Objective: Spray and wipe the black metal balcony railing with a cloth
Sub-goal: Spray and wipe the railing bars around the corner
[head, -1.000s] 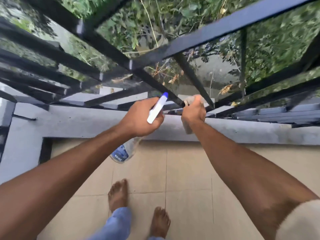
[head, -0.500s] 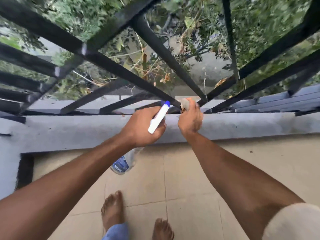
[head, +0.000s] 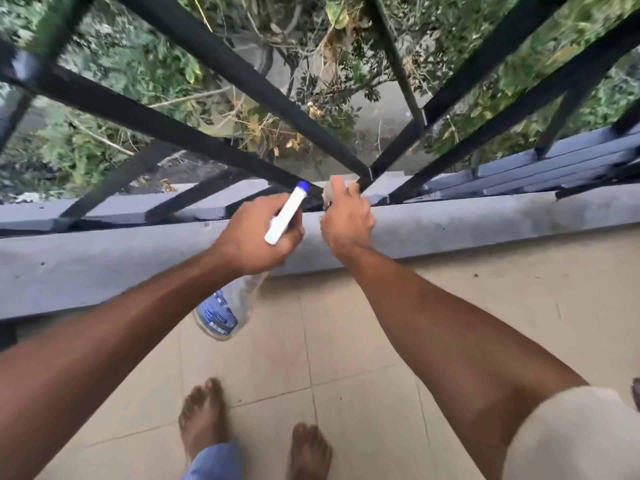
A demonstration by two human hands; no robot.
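At the foot of the railing [head: 242, 76], over the outer edge of the grey ledge [head: 485, 223]:

- Container: one spray bottle [head: 221, 308] with a clear body and a blue label. It hangs tilted below the left hand [head: 254, 237], over the floor [head: 363, 327]. The liquid level cannot be read. Its trigger head [head: 284, 218] is white with a blue tip. It sticks up out of the fist and points at the base of the bars.
- Left hand: clenched round the neck of the bottle, just beside the right hand [head: 346, 221] but not touching it.
- Right hand: fingers curled, gripping a pale cloth [head: 329, 192]. Only a small bunch of it shows above the knuckles, pressed against the lowest part of a black bar where several bars meet the ledge.
- Railing: black metal bars fan upward and outward from the ledge. The slanted bars cross directly above both hands.
- Surroundings: green and dry plants [head: 114, 74] show through the bars, well below. Two bare feet [head: 204, 415] stand on the beige tiled floor near the bottom edge of the view. A blue trouser hem [head: 216, 462] lies over the left foot. A cream sleeve [head: 571, 434] covers the right upper arm.
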